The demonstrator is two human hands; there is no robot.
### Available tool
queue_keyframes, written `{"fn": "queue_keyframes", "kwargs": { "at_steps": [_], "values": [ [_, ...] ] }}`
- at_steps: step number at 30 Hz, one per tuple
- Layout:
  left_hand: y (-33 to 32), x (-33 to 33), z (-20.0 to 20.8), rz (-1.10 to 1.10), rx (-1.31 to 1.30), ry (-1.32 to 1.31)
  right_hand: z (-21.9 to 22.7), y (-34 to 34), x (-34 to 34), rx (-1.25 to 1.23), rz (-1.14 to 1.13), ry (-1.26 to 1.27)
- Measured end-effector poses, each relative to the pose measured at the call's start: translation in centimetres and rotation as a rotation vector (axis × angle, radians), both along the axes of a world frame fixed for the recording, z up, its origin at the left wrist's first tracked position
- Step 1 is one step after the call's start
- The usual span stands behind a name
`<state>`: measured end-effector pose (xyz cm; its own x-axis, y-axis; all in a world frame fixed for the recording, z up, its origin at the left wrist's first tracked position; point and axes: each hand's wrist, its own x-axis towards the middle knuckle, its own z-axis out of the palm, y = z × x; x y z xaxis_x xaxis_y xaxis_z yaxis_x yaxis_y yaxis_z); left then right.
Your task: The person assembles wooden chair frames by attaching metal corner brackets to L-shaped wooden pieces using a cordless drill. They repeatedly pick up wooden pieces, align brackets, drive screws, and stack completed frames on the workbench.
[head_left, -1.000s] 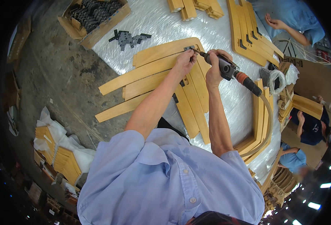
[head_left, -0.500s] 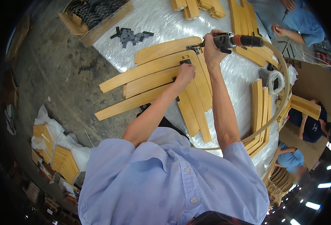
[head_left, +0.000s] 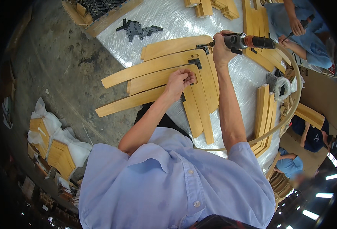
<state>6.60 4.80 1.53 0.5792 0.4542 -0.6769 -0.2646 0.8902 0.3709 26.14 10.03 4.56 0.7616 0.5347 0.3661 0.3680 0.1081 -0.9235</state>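
My right hand is closed around a pneumatic screwdriver with a black and orange body. Its tip points left, at a black metal bracket on the farthest angled wooden frame piece. Over the nearer pieces, my left hand has its thumb and fingers pinched together; anything between them is too small to make out. Just beyond that hand, another black bracket lies at the corner of the second wooden piece. The pieces lie side by side, bent at their corners.
Loose black brackets lie on the film-covered table, near a carton of brackets. More wooden pieces and a plastic bag are at right. The air hose curves there. A co-worker's hand holds a tool.
My left hand has come off the bracket on the second piece and moved nearer to me, uncovering that bracket. The right hand stays on the screwdriver at the farthest piece. The view has shifted slightly.
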Motion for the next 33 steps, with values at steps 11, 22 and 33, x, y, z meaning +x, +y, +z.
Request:
{"fn": "queue_keyframes", "kwargs": {
  "at_steps": [11,22,33],
  "values": [
    [-0.1,-0.7,0.9,-0.017,-0.048,-0.082,-0.7,0.4,0.0,0.0,0.1,0.017],
    [0.9,-0.4,2.2,-0.113,0.214,-0.007,6.5,-5.0,-0.7,0.337,-0.087,0.291],
    [2.3,4.0,0.8,-0.163,0.172,-0.129,8.1,-13.3,-3.5,0.444,-0.094,0.335]
  ]
}}
